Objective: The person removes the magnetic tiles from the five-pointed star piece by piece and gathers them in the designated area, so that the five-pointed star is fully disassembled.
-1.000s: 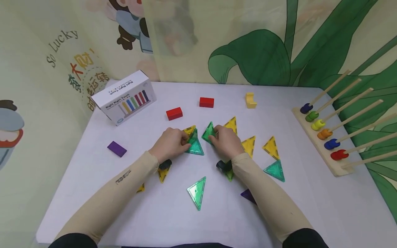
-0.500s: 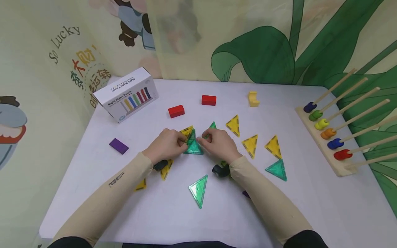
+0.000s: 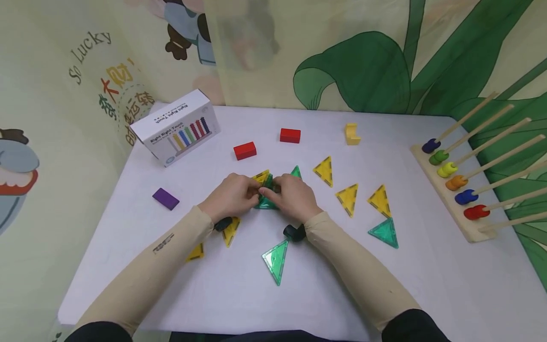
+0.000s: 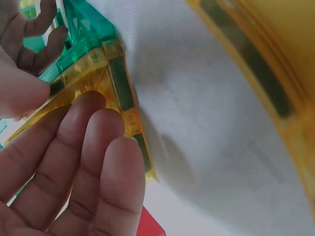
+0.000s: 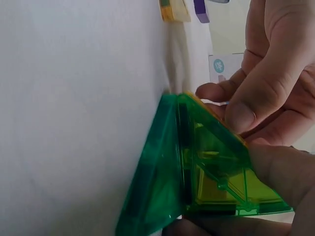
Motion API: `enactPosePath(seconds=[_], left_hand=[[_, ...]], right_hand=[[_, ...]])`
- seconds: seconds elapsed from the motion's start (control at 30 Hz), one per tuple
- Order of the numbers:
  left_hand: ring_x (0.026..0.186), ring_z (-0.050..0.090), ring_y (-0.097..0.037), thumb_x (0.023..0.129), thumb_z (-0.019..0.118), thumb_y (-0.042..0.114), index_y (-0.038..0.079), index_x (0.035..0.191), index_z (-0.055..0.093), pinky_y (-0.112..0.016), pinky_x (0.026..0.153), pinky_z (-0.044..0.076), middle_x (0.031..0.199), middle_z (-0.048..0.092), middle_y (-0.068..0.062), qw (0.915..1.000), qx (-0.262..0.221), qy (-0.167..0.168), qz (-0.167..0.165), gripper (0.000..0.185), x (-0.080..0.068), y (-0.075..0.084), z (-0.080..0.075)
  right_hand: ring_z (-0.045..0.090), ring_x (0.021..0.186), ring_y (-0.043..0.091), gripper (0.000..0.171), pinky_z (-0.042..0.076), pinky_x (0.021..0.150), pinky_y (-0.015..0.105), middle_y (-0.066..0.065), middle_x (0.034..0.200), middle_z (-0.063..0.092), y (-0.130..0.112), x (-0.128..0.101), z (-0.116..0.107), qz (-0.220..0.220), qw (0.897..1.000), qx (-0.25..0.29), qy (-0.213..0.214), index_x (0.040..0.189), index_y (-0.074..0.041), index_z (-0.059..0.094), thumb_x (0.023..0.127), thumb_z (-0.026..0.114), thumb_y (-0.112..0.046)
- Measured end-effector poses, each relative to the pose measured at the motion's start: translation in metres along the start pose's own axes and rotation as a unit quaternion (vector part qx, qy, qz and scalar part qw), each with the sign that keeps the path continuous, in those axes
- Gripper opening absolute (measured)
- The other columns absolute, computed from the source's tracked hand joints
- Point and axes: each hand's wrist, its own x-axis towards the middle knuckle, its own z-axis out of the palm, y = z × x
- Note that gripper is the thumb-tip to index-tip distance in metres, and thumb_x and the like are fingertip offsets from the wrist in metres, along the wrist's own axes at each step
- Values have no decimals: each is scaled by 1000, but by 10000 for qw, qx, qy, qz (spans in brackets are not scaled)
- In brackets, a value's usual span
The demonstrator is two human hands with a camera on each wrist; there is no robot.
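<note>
Both hands are now meeting at the middle of the white table point(image 3: 384, 294), closing over a small cluster of magnetic triangle tiles. The left hand point(image 3: 232, 195) is pinching the yellow triangle tile point(image 3: 261, 176), fingers curled behind its frame in the left wrist view, while the right hand point(image 3: 290, 195) is gripping a green triangle tile point(image 3: 266, 203) against it, thumb and fingers clamped on its faces. Half a second ago the right hand was a little apart from the left with a gap between them; that gap is gone, and the fingertips of the two hands are touching. A second ago the right hand was holding its green tile out to the side, so the piece has been swung in to join the others. A green corner point(image 3: 295, 171) is peeking out behind the right hand. My read: the tiles are being snapped edge to edge into a standing shape, and the join looks nearly seated. A loose green triangle point(image 3: 275, 260) is lying flat near the wrists, and three yellow triangles point(image 3: 347, 198) are lying off to the right, untouched.
</note>
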Motion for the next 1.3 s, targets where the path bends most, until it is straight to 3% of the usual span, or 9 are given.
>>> enactPosePath(seconds=[0.1,0.2,0.3,0.53,0.8,0.9,1.03,1.17,1.3], left_hand=[[72,60,-16,94,66,14,4,117,77,-23,63,50,81,70,-3,10000,24,28,64,27,2,3,0],[73,60,-16,94,66,13,3,117,77,-23,64,50,81,70,-3,9999,77,63,83,27,3,4,0],[76,61,-18,93,65,11,3,115,77,-27,68,53,87,73,-7,9996,217,181,68,27,5,3,1],[78,62,-20,94,72,12,2,114,76,-31,76,58,97,77,-11,9985,412,345,-91,23,9,-6,2],[77,63,-18,88,81,18,1,115,76,-28,73,57,91,76,-9,9995,225,212,-111,32,6,-1,4],[82,64,-19,84,86,22,-1,115,76,-32,78,59,96,76,-10,9993,267,229,-126,40,5,3,6],[82,62,-20,83,85,21,-1,110,76,-32,77,57,92,74,-9,9991,256,342,-80,35,5,6,10],[75,57,-19,86,79,13,1,106,76,-29,68,49,77,67,-7,9991,169,384,-7,24,4,9,11],[81,62,-21,87,78,12,0,112,75,-32,76,57,87,72,-10,9990,265,338,-107,27,3,13,11]], right_hand=[[54,68,18,41,36,56,28,4,75,55,0,0,-3,-127,9998,-155,-8,83,-13,67,99,66,-51],[49,64,17,42,29,54,27,3,71,47,-1,0,-5,-181,9995,-258,-9,78,-14,63,99,66,-50],[48,63,17,41,28,53,27,3,70,47,-2,0,-5,-177,9993,-319,-8,80,-13,65,99,66,-50],[58,72,17,38,43,54,26,3,83,65,-4,-1,-4,47,9994,-276,-225,100,-9,76,97,68,-46],[55,70,18,35,40,53,27,4,81,59,-3,-2,-6,-95,9978,-596,-278,90,-10,68,98,64,-44],[56,73,19,33,41,55,28,6,87,60,-3,-3,-8,-49,9969,-688,-366,98,-7,69,98,61,-40],[59,82,19,41,48,63,30,7,95,65,-1,-5,-10,-89,9972,-600,-436,114,-5,71,100,61,-42],[56,77,19,41,43,61,28,6,86,61,2,-5,-10,-209,9979,-448,-423,107,-7,72,100,65,-46],[54,70,18,33,38,57,28,5,81,58,4,-5,-11,-206,9980,-435,-415,98,-8,69,98,65,-41]])
